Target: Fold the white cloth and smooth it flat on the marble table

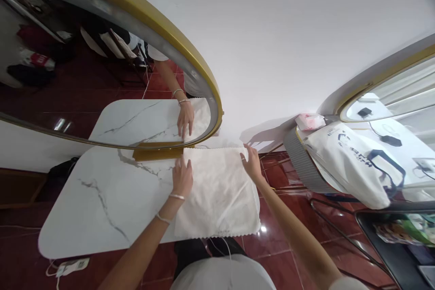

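Note:
A white cloth [220,190] with a scalloped edge lies spread over the right end of a white marble-patterned table [98,208]. A few soft wrinkles cross it, and its near edge reaches the table's front. My left hand [182,177] rests on the cloth's far left corner, fingers stretched out and pointing toward the mirror. At the far right corner, my right hand [252,163] has its thumb over the cloth and its fingers at the edge, gripping it. Two thin bracelets circle my left wrist.
A large gold-rimmed mirror [200,54] stands over the table's back, on a gold base [158,153]. To the right, a white printed bag [350,158] and a tissue pack [310,121] sit on another table before a second mirror. A power strip [72,266] lies on the red floor.

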`<state>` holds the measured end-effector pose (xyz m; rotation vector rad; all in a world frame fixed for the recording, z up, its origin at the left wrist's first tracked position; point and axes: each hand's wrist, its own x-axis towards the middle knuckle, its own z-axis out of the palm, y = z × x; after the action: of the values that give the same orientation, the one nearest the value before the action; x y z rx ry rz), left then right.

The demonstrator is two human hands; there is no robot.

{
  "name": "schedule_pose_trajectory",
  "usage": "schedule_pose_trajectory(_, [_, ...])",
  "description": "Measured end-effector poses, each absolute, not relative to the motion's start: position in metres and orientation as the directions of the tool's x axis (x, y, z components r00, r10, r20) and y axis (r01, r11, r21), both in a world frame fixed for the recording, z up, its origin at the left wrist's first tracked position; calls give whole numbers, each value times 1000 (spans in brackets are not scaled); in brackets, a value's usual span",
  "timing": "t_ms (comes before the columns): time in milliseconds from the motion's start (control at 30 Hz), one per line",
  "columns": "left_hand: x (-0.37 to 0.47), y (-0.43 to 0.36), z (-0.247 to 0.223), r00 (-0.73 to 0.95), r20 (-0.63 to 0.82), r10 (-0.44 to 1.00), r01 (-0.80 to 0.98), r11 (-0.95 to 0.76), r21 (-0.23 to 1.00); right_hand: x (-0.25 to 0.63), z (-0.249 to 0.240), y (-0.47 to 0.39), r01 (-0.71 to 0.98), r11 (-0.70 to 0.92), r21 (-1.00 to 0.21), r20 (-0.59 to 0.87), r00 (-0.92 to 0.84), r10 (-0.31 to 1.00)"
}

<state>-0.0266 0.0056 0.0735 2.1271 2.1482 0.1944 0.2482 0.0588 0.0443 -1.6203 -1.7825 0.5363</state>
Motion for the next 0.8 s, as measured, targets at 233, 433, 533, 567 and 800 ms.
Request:
schedule_pose_trajectory(233, [3,13,17,12,147,989,975,-44,218,189,-3,18,942,169,-291,100,-145,984])
schedule_pose_trajectory(433, [11,68,12,-93,133,987,976,64,208,171,-2,81,974,110,-196,-1,-113,994])
schedule_pose_trajectory(533, [11,105,17,-110,52,993,973,97,209,166,3,119,975,111,-191,-35,-120,992])
schedule_pose_trajectory(567, [11,116,18,-102,37,994,971,91,223,165,4,128,976,103,-191,-50,-114,992])
schedule_pose_trajectory(800, [8,84,20,-61,124,990,977,34,211,173,2,89,975,120,-185,-1,-122,993])
